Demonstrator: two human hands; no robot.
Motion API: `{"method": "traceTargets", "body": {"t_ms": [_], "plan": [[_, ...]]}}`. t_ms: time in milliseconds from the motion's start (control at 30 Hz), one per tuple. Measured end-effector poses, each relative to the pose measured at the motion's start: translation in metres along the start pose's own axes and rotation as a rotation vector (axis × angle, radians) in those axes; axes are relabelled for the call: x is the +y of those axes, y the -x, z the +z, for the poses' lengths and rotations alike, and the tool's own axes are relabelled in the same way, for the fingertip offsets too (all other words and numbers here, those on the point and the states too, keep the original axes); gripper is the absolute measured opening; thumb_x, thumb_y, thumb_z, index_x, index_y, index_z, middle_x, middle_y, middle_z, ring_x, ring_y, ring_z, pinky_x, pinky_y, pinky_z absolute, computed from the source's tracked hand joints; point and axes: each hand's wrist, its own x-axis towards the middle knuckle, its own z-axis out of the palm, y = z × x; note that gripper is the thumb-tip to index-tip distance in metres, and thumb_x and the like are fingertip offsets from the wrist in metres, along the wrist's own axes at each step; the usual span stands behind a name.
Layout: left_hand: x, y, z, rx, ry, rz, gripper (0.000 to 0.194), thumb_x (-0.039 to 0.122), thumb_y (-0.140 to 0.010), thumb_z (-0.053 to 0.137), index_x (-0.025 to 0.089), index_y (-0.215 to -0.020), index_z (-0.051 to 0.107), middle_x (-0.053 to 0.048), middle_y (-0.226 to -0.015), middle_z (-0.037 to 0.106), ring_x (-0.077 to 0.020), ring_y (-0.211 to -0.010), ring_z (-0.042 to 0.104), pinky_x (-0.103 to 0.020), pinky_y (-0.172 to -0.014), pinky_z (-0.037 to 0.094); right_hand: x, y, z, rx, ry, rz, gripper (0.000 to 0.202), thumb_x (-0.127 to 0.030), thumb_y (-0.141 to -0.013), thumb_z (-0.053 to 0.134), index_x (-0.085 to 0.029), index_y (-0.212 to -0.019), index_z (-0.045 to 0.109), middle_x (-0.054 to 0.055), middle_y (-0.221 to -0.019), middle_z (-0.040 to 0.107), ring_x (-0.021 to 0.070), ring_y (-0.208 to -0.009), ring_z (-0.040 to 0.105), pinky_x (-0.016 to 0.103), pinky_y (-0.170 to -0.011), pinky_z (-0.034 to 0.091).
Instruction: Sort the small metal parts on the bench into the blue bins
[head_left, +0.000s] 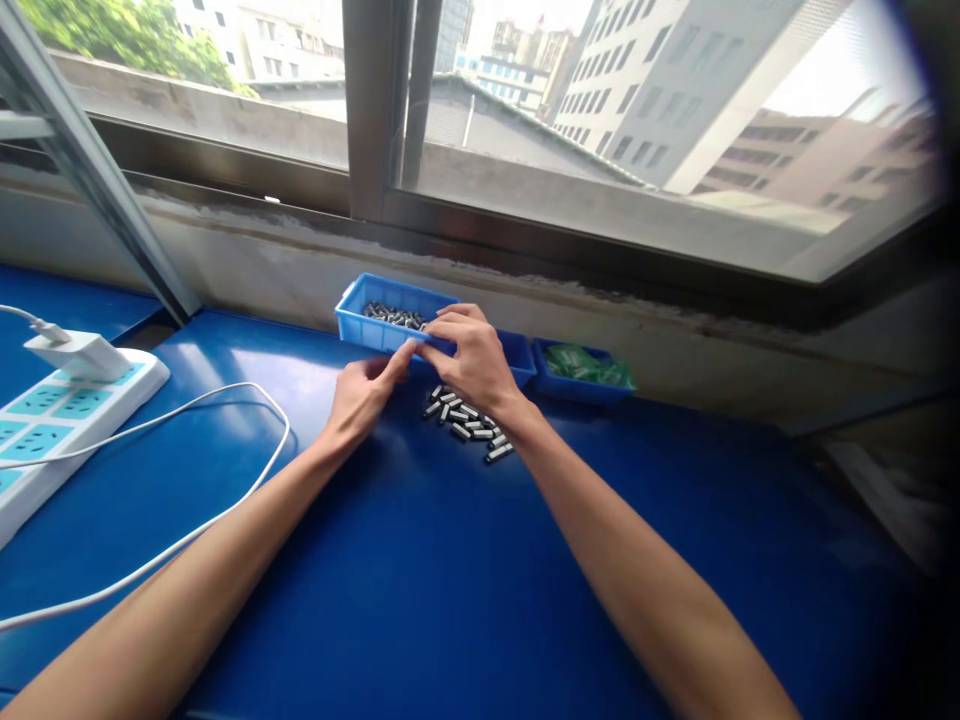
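A light blue bin (pixel 360 330) with small metal pieces (pixel 394 315) in it is raised and slightly tilted at the back of the blue table. My left hand (pixel 364 398) is closed at its front underside, thumb against the front wall. My right hand (pixel 472 355) grips the bin's right end, fingers over the rim. Below my right hand, a loose pile of short metal cylinders (pixel 461 415) lies on the table. Partly hidden behind that hand is a darker blue bin (pixel 519 358).
Another blue bin (pixel 585 390) holds green plastic packets (pixel 581 363). On the left, a white power strip (pixel 142 375) bears a white plug adapter (pixel 79 355), and a white cable (pixel 281 440) loops across the blue table (pixel 450 600). A window ledge runs behind.
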Motion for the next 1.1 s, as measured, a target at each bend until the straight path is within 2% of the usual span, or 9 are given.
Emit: {"method": "traceTargets", "body": {"t_ms": [133, 233, 367, 433, 533, 700, 800, 967, 1100], "plan": [[0.012, 0.007, 0.018, -0.248, 0.486, 0.005, 0.048, 0.050, -0.081, 0.077, 0.018, -0.116, 0.069, -0.011, -0.123, 0.070, -0.0285, -0.122, 0.062, -0.040, -0.099, 0.053, -0.013, 0.022, -0.031, 0.044, -0.170, -0.019, 0.016, -0.035, -0.090, 0.072, -0.023, -0.080, 0.075, 0.002, -0.088, 0.077, 0.0240, -0.106, 0.064, 0.042, -0.103, 0.049], [0.021, 0.013, 0.033, -0.353, 0.623, 0.063, 0.058, 0.041, -0.075, 0.084, 0.019, -0.125, 0.064, -0.010, -0.122, 0.070, -0.0298, -0.126, 0.060, -0.044, -0.108, 0.049, -0.016, 0.043, -0.046, 0.071, -0.238, -0.009, 0.012, -0.035, -0.090, 0.072, -0.025, -0.085, 0.075, 0.002, -0.098, 0.077, 0.0234, -0.109, 0.066, 0.044, -0.109, 0.047], [0.028, 0.013, 0.037, -0.292, 0.630, 0.092, 0.059, 0.038, -0.076, 0.083, 0.022, -0.128, 0.062, -0.009, -0.118, 0.072, -0.0298, -0.125, 0.061, -0.047, -0.110, 0.047, -0.009, 0.069, -0.057, 0.218, -0.260, 0.087, 0.027, -0.031, -0.093, 0.065, -0.027, -0.120, 0.067, 0.007, -0.138, 0.062, 0.0252, -0.128, 0.057, 0.043, -0.108, 0.048], [0.026, 0.009, 0.031, -0.223, 0.599, 0.086, 0.060, 0.036, -0.072, 0.085, 0.023, -0.126, 0.063, -0.007, -0.118, 0.072, -0.0286, -0.123, 0.063, -0.045, -0.110, 0.048, -0.003, 0.079, -0.055, 0.273, -0.197, 0.130, 0.025, -0.027, -0.095, 0.058, -0.024, -0.119, 0.065, 0.009, -0.128, 0.065, 0.0253, -0.123, 0.059, 0.044, -0.105, 0.050], [0.017, 0.004, 0.020, -0.169, 0.559, 0.043, 0.057, 0.034, -0.069, 0.088, 0.022, -0.120, 0.064, -0.007, -0.116, 0.072, -0.0290, -0.117, 0.065, -0.044, -0.105, 0.051, 0.006, 0.088, -0.041, -0.027, 0.011, 0.090, 0.020, -0.026, -0.097, 0.055, -0.021, -0.111, 0.069, 0.010, -0.114, 0.071, 0.0258, -0.112, 0.063, 0.044, -0.103, 0.050], [-0.001, -0.002, 0.009, -0.123, 0.564, 0.064, 0.048, 0.037, -0.071, 0.087, 0.018, -0.109, 0.065, -0.006, -0.110, 0.072, -0.0255, -0.113, 0.066, -0.040, -0.103, 0.052, 0.012, 0.090, -0.008, -0.387, 0.225, -0.132, 0.042, -0.042, -0.100, 0.055, -0.023, -0.136, 0.061, 0.014, -0.150, 0.052, 0.0319, -0.143, 0.041, 0.053, -0.117, 0.034], [-0.005, -0.005, 0.007, -0.092, 0.568, 0.070, 0.045, 0.042, -0.070, 0.088, 0.019, -0.102, 0.065, -0.005, -0.102, 0.072, -0.0262, -0.111, 0.066, -0.038, -0.097, 0.054, 0.013, 0.084, 0.001, -0.452, 0.238, -0.176, 0.039, -0.041, -0.102, 0.050, -0.027, -0.137, 0.061, 0.012, -0.150, 0.052, 0.0323, -0.144, 0.040, 0.055, -0.118, 0.029], [-0.004, -0.002, 0.009, -0.117, 0.498, 0.110, 0.047, 0.053, -0.073, 0.083, 0.017, -0.097, 0.064, -0.005, -0.092, 0.071, -0.0261, -0.100, 0.069, -0.037, -0.090, 0.056, 0.018, 0.081, -0.003, -0.438, 0.188, -0.146, 0.031, -0.034, -0.104, 0.046, -0.019, -0.120, 0.068, 0.015, -0.128, 0.065, 0.0279, -0.123, 0.058, 0.045, -0.105, 0.042], [-0.002, 0.005, 0.013, -0.156, 0.404, 0.097, 0.052, 0.056, -0.071, 0.082, 0.015, -0.098, 0.065, -0.008, -0.097, 0.072, -0.0274, -0.098, 0.069, -0.039, -0.091, 0.056, 0.023, 0.090, -0.013, -0.394, 0.176, -0.092, 0.022, -0.030, -0.100, 0.053, -0.019, -0.110, 0.069, 0.014, -0.125, 0.066, 0.0277, -0.120, 0.060, 0.042, -0.102, 0.045]]}}
